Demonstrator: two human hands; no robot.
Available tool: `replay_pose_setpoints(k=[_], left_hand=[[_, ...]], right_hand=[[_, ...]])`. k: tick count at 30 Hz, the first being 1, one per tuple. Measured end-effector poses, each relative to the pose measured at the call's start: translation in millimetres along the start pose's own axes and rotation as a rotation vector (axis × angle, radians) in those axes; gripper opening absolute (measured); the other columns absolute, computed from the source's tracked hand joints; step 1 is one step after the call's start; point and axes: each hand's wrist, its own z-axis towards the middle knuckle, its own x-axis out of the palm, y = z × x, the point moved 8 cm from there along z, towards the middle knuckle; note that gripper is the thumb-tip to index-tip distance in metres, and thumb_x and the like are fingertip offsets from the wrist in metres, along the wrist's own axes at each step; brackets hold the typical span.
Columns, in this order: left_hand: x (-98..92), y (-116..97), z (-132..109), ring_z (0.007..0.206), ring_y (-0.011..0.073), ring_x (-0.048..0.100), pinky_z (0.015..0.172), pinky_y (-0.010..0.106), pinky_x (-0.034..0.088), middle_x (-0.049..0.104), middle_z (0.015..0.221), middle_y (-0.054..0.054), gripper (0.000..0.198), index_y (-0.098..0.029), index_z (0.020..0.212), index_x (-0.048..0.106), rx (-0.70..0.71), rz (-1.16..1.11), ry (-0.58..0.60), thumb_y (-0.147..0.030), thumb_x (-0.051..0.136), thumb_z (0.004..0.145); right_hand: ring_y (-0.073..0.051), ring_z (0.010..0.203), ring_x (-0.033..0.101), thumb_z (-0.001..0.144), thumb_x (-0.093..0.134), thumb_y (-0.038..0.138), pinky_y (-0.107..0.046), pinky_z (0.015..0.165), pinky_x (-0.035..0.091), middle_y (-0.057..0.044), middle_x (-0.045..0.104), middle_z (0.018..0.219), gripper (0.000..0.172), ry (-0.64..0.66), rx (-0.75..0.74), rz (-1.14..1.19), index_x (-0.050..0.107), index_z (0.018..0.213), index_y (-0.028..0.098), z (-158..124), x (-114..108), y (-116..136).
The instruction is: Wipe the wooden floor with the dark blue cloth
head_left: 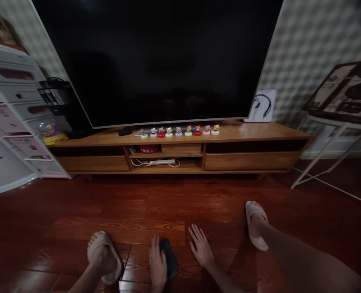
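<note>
My left hand (157, 264) reaches down to the floor, its fingers stretched forward and somewhat blurred. Against its right side lies a folded dark blue cloth (169, 260); whether the palm covers part of it I cannot tell. My right hand (201, 249) rests to the right of the cloth, apart from it, with fingers spread over the wooden floor (165, 203) and nothing held.
My feet in pale slippers (107, 260) stand on either side. Ahead is a low wooden TV stand (250, 160) bearing a large television (168, 61) and a row of small figurines (178, 131). Drawers (12, 93) rise at left; a white-legged stand (315, 167) is at right.
</note>
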Motion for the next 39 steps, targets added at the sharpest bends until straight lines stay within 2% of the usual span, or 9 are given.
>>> replay_pose_setpoints(k=[4, 11, 20, 23, 28, 31, 33, 36, 39], left_hand=[[-8.0, 10, 0, 0.131, 0.0487, 0.047, 0.088, 0.067, 0.039, 0.068, 0.119, 0.005, 0.036, -0.038, 0.090, 0.064, -0.119, -0.039, -0.076, -0.042, 0.066, 0.054], [-18.9, 15, -2, 0.139, 0.0515, 0.034, 0.100, 0.070, 0.033, 0.061, 0.132, 0.016, 0.052, -0.029, 0.098, 0.064, -0.193, -0.050, -0.211, -0.049, 0.069, 0.050], [-11.1, 4, 2, 0.141, 0.0511, 0.031, 0.101, 0.072, 0.034, 0.055, 0.144, 0.012, 0.056, -0.028, 0.113, 0.065, -0.160, -0.053, -0.076, -0.047, 0.068, 0.061], [9.4, -47, -23, 0.145, 0.0479, 0.030, 0.105, 0.067, 0.036, 0.054, 0.146, 0.012, 0.056, -0.027, 0.116, 0.066, -0.083, -0.073, -0.008, -0.048, 0.073, 0.065], [89.8, -226, -113, 0.135, 0.0301, 0.048, 0.110, 0.059, 0.043, 0.051, 0.149, 0.009, 0.048, -0.029, 0.133, 0.057, 0.309, -0.219, 0.204, -0.047, 0.063, 0.089], [123.4, -304, -149, 0.149, 0.0357, 0.031, 0.117, 0.066, 0.031, 0.034, 0.164, 0.009, 0.066, -0.034, 0.148, 0.043, 0.405, -0.261, 0.255, -0.051, 0.062, 0.087], [131.0, -328, -154, 0.155, 0.0356, 0.017, 0.123, 0.063, 0.022, 0.018, 0.171, 0.007, 0.079, -0.032, 0.157, 0.029, 0.476, -0.297, 0.284, -0.049, 0.059, 0.086], [116.4, -307, -129, 0.154, 0.0318, 0.024, 0.124, 0.055, 0.028, 0.023, 0.170, 0.002, 0.076, -0.033, 0.156, 0.033, 0.471, -0.281, 0.241, -0.041, 0.054, 0.084], [75.4, -215, -78, 0.150, 0.0348, 0.032, 0.116, 0.056, 0.038, 0.043, 0.160, 0.001, 0.066, -0.038, 0.141, 0.053, 0.229, -0.163, 0.093, -0.041, 0.060, 0.076]], right_hand=[[-0.021, 0.152, 0.027, 0.096, 0.040, 0.024, -0.048, 0.124, 0.029, -0.002, 0.030, 0.165, 0.063, -0.080, -0.042, 0.000, 0.031, 0.158, 0.029, -1, -3, 2], [-0.021, 0.150, 0.032, 0.098, 0.037, 0.024, -0.046, 0.121, 0.034, -0.003, 0.037, 0.162, 0.058, -0.133, -0.061, -0.021, 0.039, 0.156, 0.026, -3, -10, 6], [-0.020, 0.151, 0.031, 0.097, 0.038, 0.024, -0.046, 0.122, 0.032, -0.003, 0.037, 0.162, 0.057, -0.144, -0.075, -0.045, 0.041, 0.155, 0.026, -1, -6, 4], [-0.021, 0.150, 0.032, 0.097, 0.039, 0.023, -0.046, 0.122, 0.030, -0.003, 0.037, 0.162, 0.060, -0.150, -0.076, -0.043, 0.037, 0.156, 0.027, -1, -7, 4], [-0.021, 0.150, 0.032, 0.097, 0.037, 0.023, -0.047, 0.122, 0.031, -0.004, 0.039, 0.161, 0.059, -0.157, -0.072, -0.047, 0.037, 0.157, 0.027, -2, -8, 4], [-0.021, 0.150, 0.033, 0.097, 0.037, 0.022, -0.047, 0.122, 0.031, -0.004, 0.040, 0.160, 0.059, -0.148, -0.074, -0.047, 0.038, 0.156, 0.027, -2, -6, 3], [-0.021, 0.150, 0.033, 0.097, 0.037, 0.022, -0.047, 0.122, 0.031, -0.004, 0.040, 0.161, 0.060, -0.141, -0.075, -0.046, 0.036, 0.157, 0.027, -2, -5, 2], [-0.022, 0.150, 0.033, 0.097, 0.038, 0.022, -0.047, 0.122, 0.032, -0.003, 0.037, 0.162, 0.062, -0.142, -0.070, -0.044, 0.033, 0.158, 0.029, -3, -4, 0], [-0.022, 0.150, 0.034, 0.097, 0.038, 0.022, -0.047, 0.121, 0.034, -0.002, 0.037, 0.162, 0.062, -0.141, -0.065, -0.041, 0.033, 0.158, 0.030, -3, -4, 0]])
